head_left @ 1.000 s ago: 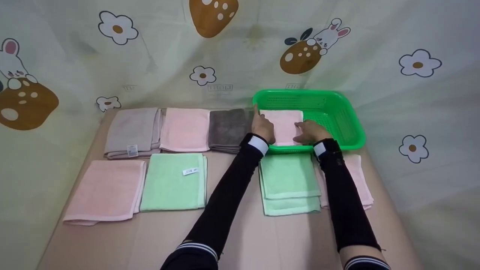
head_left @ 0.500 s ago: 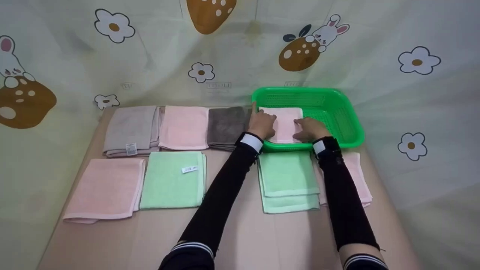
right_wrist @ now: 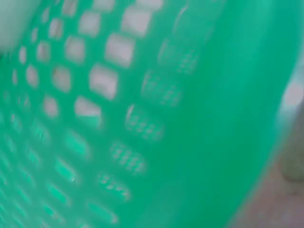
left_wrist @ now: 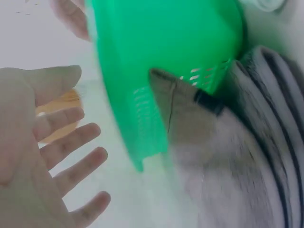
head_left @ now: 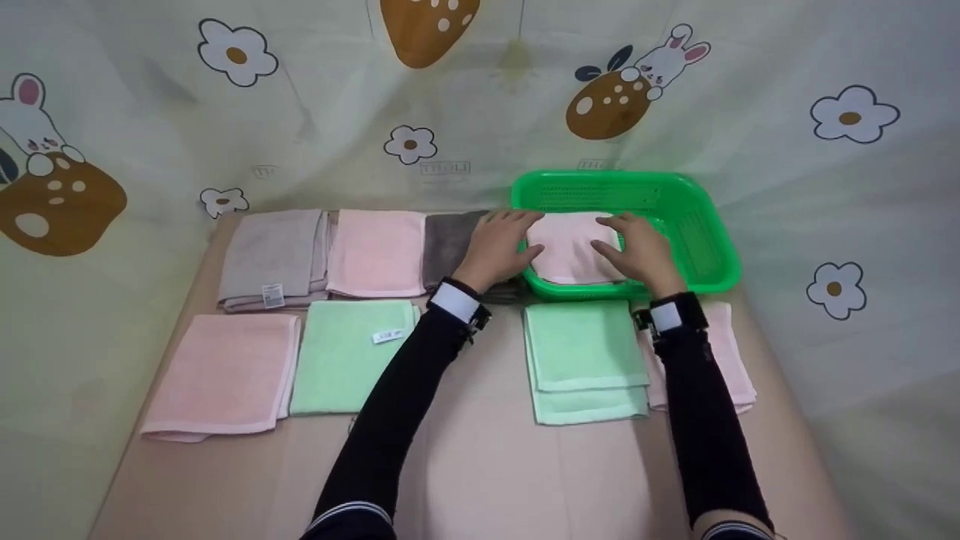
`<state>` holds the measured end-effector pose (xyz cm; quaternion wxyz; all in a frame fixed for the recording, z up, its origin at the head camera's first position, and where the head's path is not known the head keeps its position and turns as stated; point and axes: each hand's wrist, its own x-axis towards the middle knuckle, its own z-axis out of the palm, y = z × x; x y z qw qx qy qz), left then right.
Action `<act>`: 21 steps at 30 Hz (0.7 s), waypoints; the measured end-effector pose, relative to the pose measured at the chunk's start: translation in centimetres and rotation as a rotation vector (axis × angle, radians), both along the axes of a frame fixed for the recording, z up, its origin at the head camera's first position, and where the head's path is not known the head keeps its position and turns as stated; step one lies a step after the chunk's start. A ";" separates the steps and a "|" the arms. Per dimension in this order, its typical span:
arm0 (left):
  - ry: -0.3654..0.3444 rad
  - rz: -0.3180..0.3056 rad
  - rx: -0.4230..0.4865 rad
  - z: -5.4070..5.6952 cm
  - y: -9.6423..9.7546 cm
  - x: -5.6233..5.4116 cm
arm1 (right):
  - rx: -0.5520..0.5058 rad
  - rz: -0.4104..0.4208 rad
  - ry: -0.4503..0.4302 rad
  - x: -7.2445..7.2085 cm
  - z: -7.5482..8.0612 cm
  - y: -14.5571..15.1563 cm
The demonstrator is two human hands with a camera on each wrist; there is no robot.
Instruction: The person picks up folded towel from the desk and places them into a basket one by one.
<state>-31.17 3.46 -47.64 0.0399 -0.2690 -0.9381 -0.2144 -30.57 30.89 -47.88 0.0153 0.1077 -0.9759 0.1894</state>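
Note:
A folded pale pink towel point(head_left: 574, 251) lies in the left part of a green perforated basket point(head_left: 712, 240). Over the basket's left rim hovers my left hand point(head_left: 496, 246), fingers spread and holding nothing. In the left wrist view this open left hand point(left_wrist: 61, 156) stands apart from the basket wall point(left_wrist: 142, 61). My right hand point(head_left: 643, 251) is above the towel's right edge with thumb and fingers parted; whether it touches the towel I cannot tell. The right wrist view is mostly blurred basket mesh point(right_wrist: 209, 142). A dark grey folded towel point(head_left: 448, 251) is partly hidden behind my left hand.
Left of the basket lie a light grey towel point(head_left: 270, 251) and a pink towel point(head_left: 379, 251). Nearer sit another pink towel point(head_left: 225, 371), a green towel point(head_left: 341, 360), a second green towel point(head_left: 585, 352) and a pink one point(head_left: 733, 360) partly under my right forearm. A patterned curtain point(head_left: 322, 97) hangs behind.
Both hands have lifted off the pink towel in the basket, and their fingers have opened. My left hand has moved left over the basket's rim; the towel stays in the basket.

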 end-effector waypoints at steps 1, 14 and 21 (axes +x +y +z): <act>0.006 0.002 0.023 0.1 -0.7 0.5 | -0.024 -0.002 0.040 0.7 -0.2 -0.3; 0.011 0.206 0.057 -1.7 -14.7 8.3 | -0.075 -0.048 0.248 4.5 -4.0 -2.5; -0.313 0.350 -0.029 -0.1 -25.5 9.8 | -0.027 -0.063 0.243 4.4 -4.4 -2.3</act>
